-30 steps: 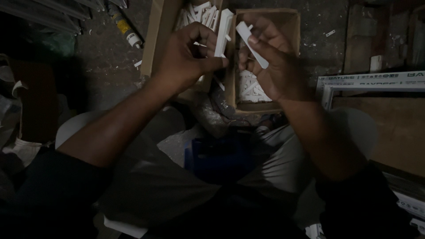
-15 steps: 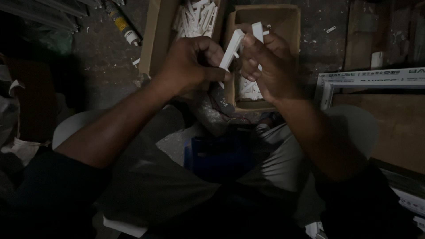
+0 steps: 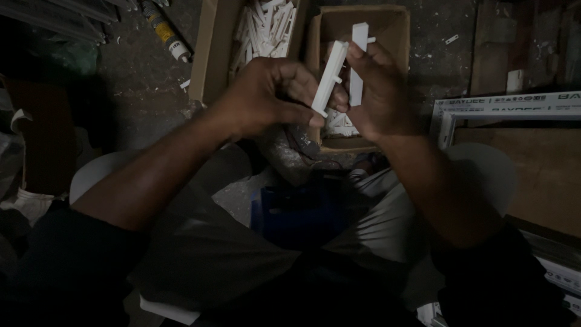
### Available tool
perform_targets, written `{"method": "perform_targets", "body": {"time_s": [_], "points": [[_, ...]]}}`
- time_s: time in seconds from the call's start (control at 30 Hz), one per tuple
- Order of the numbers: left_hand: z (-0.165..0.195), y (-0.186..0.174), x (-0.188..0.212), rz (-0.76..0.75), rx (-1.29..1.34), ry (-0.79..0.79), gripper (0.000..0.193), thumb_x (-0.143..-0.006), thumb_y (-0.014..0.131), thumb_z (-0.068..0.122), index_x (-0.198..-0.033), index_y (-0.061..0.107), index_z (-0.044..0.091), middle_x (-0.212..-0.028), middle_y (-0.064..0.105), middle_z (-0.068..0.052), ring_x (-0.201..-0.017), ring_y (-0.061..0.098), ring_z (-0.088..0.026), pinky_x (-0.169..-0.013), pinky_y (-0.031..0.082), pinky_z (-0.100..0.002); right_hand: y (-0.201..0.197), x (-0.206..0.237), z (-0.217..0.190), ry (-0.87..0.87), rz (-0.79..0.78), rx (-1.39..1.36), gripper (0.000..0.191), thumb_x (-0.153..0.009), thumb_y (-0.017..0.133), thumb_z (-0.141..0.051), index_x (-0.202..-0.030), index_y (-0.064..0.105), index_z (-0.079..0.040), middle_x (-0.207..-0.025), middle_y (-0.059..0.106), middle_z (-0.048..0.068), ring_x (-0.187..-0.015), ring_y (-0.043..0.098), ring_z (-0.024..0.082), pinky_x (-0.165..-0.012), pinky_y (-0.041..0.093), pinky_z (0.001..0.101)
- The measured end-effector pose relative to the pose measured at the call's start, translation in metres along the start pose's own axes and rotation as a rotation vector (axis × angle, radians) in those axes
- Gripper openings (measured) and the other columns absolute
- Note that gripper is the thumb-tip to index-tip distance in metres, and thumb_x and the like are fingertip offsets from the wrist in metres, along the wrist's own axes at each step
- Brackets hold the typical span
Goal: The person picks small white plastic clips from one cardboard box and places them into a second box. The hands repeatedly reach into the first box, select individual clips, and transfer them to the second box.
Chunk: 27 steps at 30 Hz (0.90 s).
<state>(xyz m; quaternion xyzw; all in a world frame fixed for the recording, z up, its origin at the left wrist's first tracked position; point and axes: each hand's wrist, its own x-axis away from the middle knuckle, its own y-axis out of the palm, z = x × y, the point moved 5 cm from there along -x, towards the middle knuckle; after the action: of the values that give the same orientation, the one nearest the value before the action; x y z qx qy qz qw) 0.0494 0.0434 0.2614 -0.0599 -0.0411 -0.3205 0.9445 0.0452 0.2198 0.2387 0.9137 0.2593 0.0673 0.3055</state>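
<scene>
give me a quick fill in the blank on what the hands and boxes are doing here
1. Each hand holds one ____ plastic strip: left hand, right hand.
2. The two strips are held above an open cardboard ____.
3. The left box is full of more white ____.
4. A sealant tube lies on the ____.

Missing words: white; box; strips; floor

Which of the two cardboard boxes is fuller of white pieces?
The left box: packed with white pieces; the right box shows mostly bare cardboard.
</scene>
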Motion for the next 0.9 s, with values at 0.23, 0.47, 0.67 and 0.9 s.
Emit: {"method": "perform_targets", "body": {"time_s": [0.23, 0.47, 0.67, 0.9], "points": [[0.006, 0.005, 0.005, -0.093, 0.013, -0.019, 0.033, -0.080, 0.089, 0.011, -0.107, 0.070, 0.007, -0.099, 0.080, -0.003, -0.096, 0.079, -0.014, -0.093, 0.066, -0.033, 0.001, 0.002, 0.003, 0.026, -0.087, -0.082, 0.026, -0.113, 0.062, -0.033, -0.109, 0.061, -0.007, -0.072, 0.057, 0.001, -0.056, 0.049, 0.006, -0.053, 0.042, 0.0239], [0.010, 0.012, 0.009, -0.196, 0.105, -0.047, 0.032, -0.078, 0.091, 0.012, -0.104, 0.074, 0.008, -0.096, 0.080, -0.005, -0.091, 0.078, -0.014, -0.088, 0.065, -0.033, 0.001, 0.010, -0.001, 0.022, -0.217, -0.188, 0.023, -0.111, 0.068, -0.028, -0.110, 0.062, -0.005, -0.078, 0.051, -0.001, -0.061, 0.045, 0.007, -0.053, 0.040, 0.0214], [0.007, 0.011, 0.012, -0.220, 0.119, -0.073, 0.029, -0.079, 0.090, 0.011, -0.103, 0.075, 0.009, -0.098, 0.080, -0.004, -0.094, 0.078, -0.014, -0.089, 0.065, -0.032, 0.000, 0.010, -0.002, -0.020, -0.287, -0.164, 0.025, -0.108, 0.068, -0.029, -0.115, 0.064, -0.006, -0.076, 0.059, 0.002, -0.053, 0.048, 0.003, -0.046, 0.039, 0.0186], [-0.004, -0.004, 0.006, 0.071, 0.078, -0.099, 0.021, -0.083, 0.086, 0.010, -0.101, 0.075, 0.009, -0.097, 0.080, -0.003, -0.090, 0.079, -0.012, -0.088, 0.068, -0.031, 0.008, 0.000, -0.004, -0.002, -0.035, -0.093, 0.038, -0.110, 0.061, -0.042, -0.112, 0.065, -0.005, -0.071, 0.063, 0.003, -0.048, 0.047, 0.005, -0.044, 0.037, 0.0206]]}}
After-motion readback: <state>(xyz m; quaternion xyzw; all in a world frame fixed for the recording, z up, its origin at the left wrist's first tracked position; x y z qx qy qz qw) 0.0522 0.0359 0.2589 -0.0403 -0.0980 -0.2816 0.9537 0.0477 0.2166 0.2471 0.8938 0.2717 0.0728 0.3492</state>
